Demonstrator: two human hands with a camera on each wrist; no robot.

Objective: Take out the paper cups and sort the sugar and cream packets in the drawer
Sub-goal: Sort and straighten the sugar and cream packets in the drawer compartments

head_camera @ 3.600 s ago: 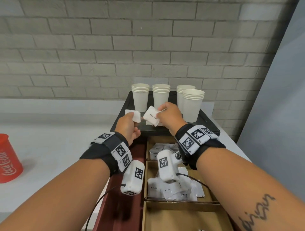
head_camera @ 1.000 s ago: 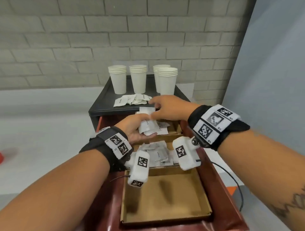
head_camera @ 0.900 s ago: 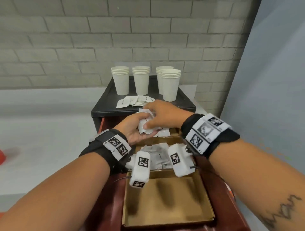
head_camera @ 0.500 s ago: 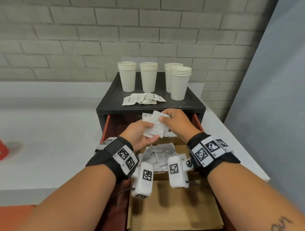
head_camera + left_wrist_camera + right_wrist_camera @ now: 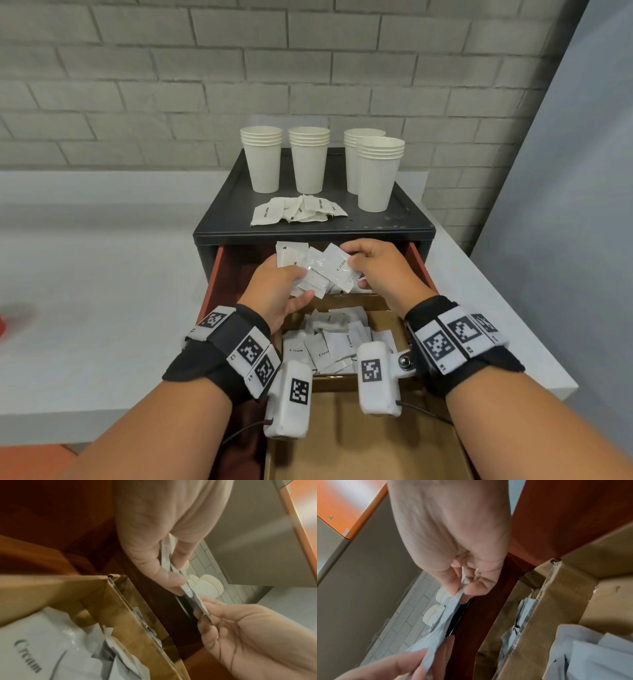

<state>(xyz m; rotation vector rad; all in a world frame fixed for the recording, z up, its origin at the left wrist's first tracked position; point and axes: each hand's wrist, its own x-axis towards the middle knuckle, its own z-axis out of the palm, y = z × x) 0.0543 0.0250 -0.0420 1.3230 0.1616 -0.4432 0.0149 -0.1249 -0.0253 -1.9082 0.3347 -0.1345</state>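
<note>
Four stacks of white paper cups [image 5: 310, 159] stand upright at upper centre, loose packets [image 5: 298, 210] before them; a fanned handful [image 5: 320, 272], one apparently marked Cream, hangs mid-frame above piled cream packets [image 5: 330, 344] in the drawer [image 5: 419, 260].

You're looking at cream-white paper cups [image 5: 261, 159] on a black cabinet top [image 5: 236, 205], white packets [image 5: 298, 209], a red-brown drawer [image 5: 422, 265] and tan cardboard dividers [image 5: 346, 301].

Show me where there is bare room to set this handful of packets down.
Free: the near cardboard compartment below the wrists, and the cabinet top's front-left corner beside the loose packets. Crowded: the middle compartment of cream packets and the cups at the back.
</note>
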